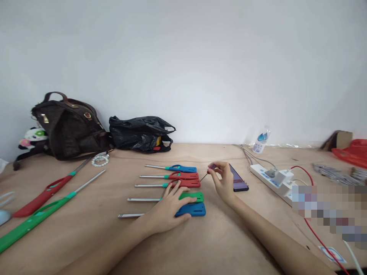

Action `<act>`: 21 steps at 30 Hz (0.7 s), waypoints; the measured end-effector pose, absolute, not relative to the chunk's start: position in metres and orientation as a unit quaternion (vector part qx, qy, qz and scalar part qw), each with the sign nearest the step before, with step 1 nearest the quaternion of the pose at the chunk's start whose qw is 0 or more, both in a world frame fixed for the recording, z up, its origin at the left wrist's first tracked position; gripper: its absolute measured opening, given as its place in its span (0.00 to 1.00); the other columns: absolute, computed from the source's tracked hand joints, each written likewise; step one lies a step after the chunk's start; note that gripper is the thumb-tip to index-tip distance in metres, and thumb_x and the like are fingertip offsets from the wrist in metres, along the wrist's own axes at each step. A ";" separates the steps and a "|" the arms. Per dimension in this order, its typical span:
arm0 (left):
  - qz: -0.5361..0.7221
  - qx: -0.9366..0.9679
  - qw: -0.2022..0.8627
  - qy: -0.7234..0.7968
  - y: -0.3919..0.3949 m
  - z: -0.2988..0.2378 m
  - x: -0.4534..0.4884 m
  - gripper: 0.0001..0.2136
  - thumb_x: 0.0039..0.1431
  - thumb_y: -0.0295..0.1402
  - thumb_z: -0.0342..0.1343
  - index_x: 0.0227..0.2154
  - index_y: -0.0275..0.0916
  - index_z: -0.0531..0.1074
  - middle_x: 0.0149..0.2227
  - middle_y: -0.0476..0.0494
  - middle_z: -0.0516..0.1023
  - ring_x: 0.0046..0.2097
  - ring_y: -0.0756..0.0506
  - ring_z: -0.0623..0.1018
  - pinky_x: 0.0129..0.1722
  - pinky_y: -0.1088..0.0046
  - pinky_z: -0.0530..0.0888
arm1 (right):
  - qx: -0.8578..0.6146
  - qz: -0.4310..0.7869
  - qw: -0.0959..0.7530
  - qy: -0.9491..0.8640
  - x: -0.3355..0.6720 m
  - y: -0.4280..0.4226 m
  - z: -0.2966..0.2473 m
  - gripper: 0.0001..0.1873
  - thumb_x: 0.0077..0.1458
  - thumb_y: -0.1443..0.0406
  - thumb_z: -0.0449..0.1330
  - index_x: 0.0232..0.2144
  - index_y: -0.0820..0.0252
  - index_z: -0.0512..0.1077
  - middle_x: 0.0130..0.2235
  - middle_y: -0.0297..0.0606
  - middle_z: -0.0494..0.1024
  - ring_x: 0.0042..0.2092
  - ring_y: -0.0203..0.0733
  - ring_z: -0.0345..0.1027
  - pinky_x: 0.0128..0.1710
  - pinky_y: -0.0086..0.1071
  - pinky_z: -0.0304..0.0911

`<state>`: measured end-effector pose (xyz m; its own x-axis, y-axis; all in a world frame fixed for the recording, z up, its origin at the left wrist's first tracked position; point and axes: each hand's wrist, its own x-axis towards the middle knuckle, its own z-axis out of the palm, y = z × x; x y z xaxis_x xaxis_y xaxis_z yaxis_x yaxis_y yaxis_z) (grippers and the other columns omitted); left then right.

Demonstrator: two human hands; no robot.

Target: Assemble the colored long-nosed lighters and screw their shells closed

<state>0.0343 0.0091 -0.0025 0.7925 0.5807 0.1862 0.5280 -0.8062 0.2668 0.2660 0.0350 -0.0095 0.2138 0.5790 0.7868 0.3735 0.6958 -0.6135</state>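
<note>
Several long-nozzle gas lighters lie in a row on the wooden table (218, 236): a blue one (180, 168) at the back, two red ones (183, 176) (187, 183), a green one (195, 197) and a blue one (193, 209) nearest me. My left hand (169, 208) rests flat on the green and near blue lighters, fingers spread. My right hand (222, 179) is raised just right of the row, fingers pinched on a small thin screwdriver (207, 173) with a purple top. A dark phone (237, 178) lies behind that hand.
Two bigger lighters, red (46, 194) and green (31, 221), lie at the left. A brown handbag (71, 126), a black plastic bag (140, 133) and a water bottle (261, 140) stand along the wall. A white power strip (272, 178) with a red cable (312, 229) sits at the right.
</note>
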 end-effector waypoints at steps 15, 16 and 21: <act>0.122 0.946 0.082 0.289 0.009 0.000 0.035 0.20 0.61 0.40 0.56 0.56 0.52 0.67 0.52 0.41 0.68 0.61 0.29 0.60 0.58 0.42 0.58 | -0.374 0.068 0.653 -0.655 0.267 0.035 -0.013 0.05 0.59 0.66 0.57 0.38 0.56 0.64 0.36 0.37 0.72 0.36 0.39 0.71 0.35 0.37 0.71; 0.126 0.946 0.082 0.287 0.009 -0.001 0.035 0.20 0.61 0.40 0.56 0.56 0.52 0.67 0.52 0.42 0.68 0.61 0.30 0.60 0.58 0.42 0.59 | -0.373 0.064 0.652 -0.657 0.267 0.035 -0.013 0.05 0.59 0.66 0.57 0.38 0.56 0.64 0.36 0.37 0.72 0.36 0.39 0.71 0.35 0.37 0.71; 0.116 0.942 0.105 0.295 0.009 0.000 0.035 0.20 0.61 0.40 0.56 0.57 0.51 0.67 0.53 0.41 0.67 0.62 0.31 0.58 0.59 0.43 0.59 | -0.375 0.044 0.650 -0.659 0.268 0.035 -0.015 0.05 0.60 0.66 0.57 0.39 0.56 0.64 0.36 0.37 0.72 0.36 0.39 0.71 0.35 0.37 0.72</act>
